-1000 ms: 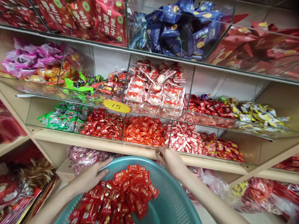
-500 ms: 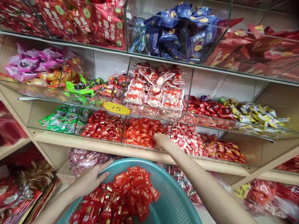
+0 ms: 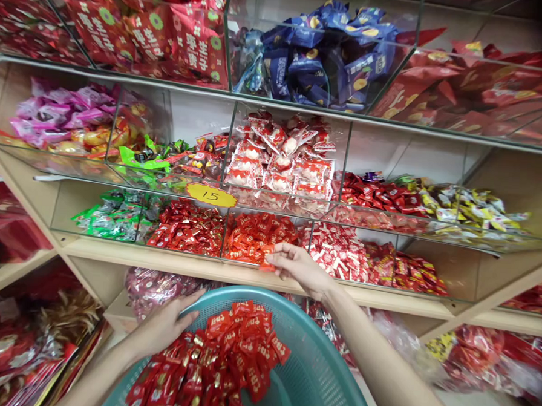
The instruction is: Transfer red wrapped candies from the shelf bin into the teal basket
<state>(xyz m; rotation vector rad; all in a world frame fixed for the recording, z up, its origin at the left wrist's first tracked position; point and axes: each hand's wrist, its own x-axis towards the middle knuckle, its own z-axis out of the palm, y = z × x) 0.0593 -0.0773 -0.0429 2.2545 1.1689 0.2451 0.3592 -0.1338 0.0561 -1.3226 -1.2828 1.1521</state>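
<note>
A teal plastic basket (image 3: 331,351) with perforated walls holds a heap of red wrapped candies (image 3: 227,352). My left hand (image 3: 171,322) grips its left rim, fingers along the outside and the thumb reaching inside. Over the shelf's front edge, my right hand (image 3: 297,266) has its fingers closed on an orange-red wrapped candy (image 3: 268,261). How many pieces it holds cannot be made out. Just behind that hand lies the bin of orange-red candies (image 3: 255,232), with darker red candies (image 3: 188,226) to its left and white-and-red candies (image 3: 336,249) to its right.
Clear dividers split the shelves (image 3: 159,258) into compartments. A yellow price tag marked 15 (image 3: 211,194) hangs on the middle ledge. Blue packets (image 3: 315,60) and large red bags (image 3: 184,41) fill the top row. Bagged goods (image 3: 157,294) sit below the lowest shelf.
My right hand has drawn back out of the orange-red candy bin to the shelf's front edge, with a candy now showing at its fingertips. My left hand and the basket stay put.
</note>
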